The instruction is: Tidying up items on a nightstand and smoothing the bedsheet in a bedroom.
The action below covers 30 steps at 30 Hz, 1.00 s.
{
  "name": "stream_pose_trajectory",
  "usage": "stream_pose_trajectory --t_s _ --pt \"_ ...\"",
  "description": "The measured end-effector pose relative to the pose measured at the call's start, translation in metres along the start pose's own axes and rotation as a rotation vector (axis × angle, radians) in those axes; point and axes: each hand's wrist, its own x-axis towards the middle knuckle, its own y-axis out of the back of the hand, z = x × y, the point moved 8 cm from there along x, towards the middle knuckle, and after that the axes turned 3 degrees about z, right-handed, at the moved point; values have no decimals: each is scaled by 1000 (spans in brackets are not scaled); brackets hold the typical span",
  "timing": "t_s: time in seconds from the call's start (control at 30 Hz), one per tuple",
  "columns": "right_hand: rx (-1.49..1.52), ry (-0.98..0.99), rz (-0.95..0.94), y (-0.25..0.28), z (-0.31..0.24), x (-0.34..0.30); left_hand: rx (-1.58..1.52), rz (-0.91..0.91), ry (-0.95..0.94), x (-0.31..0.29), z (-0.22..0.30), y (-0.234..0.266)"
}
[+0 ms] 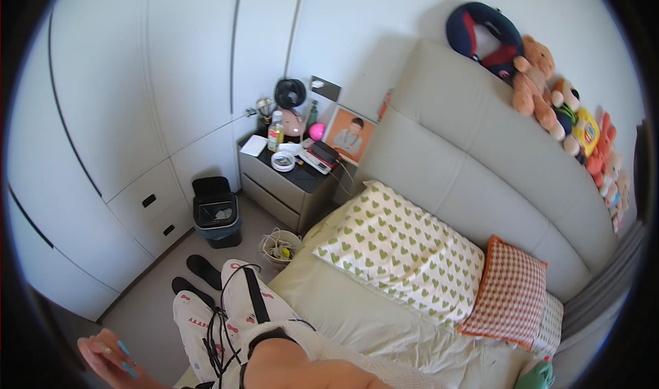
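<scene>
My left hand (pixel 106 358) is raised at the lower left, apart from everything around it. Its fingers curl back toward the palm, with bright blue nails showing, and nothing visible between them. My right arm (pixel 309 368) crosses the bottom edge in a white knitted garment; its hand is out of sight. Black cables (pixel 218 341) trail over my lap, across white trousers (pixel 240 296) with red prints and a black strap (pixel 256 296). Below my knees, black slippers (pixel 204 271) rest on the floor.
A bed with a heart-patterned pillow (pixel 405 252) and checked cushion (pixel 508 289) lies to the right. Plush toys (pixel 539 80) line the headboard (pixel 473 135). Ahead stand a cluttered nightstand (pixel 271 190), a black bin (pixel 217 214) and a basket of cables (pixel 279 247). White wardrobes (pixel 96 114) fill the left.
</scene>
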Motion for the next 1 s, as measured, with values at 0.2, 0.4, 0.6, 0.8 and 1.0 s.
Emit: stream_pose_trajectory --t_s 0.2,0.4,0.6,0.8,1.0 --pt "16 -134 284 122 47 -61 -180 -67 194 2 -44 -21" --pt "-646 -1087 881 315 114 -250 -281 -124 352 13 -121 -50" --pt "-967 -1540 856 418 171 -396 -235 -29 617 32 -199 -55" --pt "-1354 -1895 627 543 240 -479 -95 66 972 55 -269 -75" --pt "-1520 -1911 552 601 265 -537 -144 6 1108 90 -302 -116"
